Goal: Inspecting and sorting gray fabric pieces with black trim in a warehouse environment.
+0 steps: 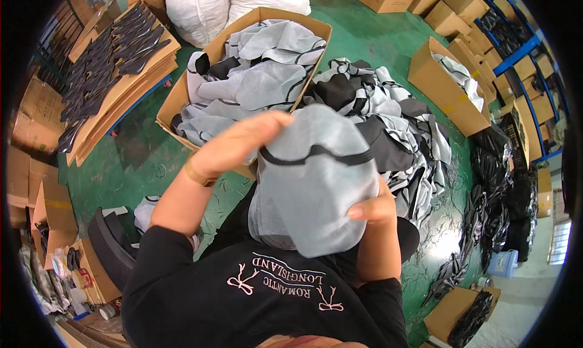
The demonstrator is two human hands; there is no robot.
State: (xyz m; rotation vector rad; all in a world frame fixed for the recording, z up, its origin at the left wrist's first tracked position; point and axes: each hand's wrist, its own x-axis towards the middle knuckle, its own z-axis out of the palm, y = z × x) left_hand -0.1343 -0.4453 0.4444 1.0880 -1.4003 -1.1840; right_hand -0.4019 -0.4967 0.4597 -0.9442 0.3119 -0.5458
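A light grey, soft-looking fabric piece [322,196] with a wavy black strip across it is held up above my lap. My right hand [373,208] grips its right edge, with the thumb on the front and the fingers behind. At the upper left edge, my left hand [243,140] is stretched out flat, slightly blurred, its fingertips by the fabric. More grey fabric [262,217] shows under the held piece on my lap. Straight ahead, a large cardboard box [325,32] is filled with similar grey pieces [255,84] with black edging.
A loose heap of grey and black pieces [388,123] lies on the green floor [358,35] to the right of the box. Dark flat pieces [115,57] cover stacked cardboard at the left. Another carton [428,75] stands at the far right, near black plastic bags [492,160].
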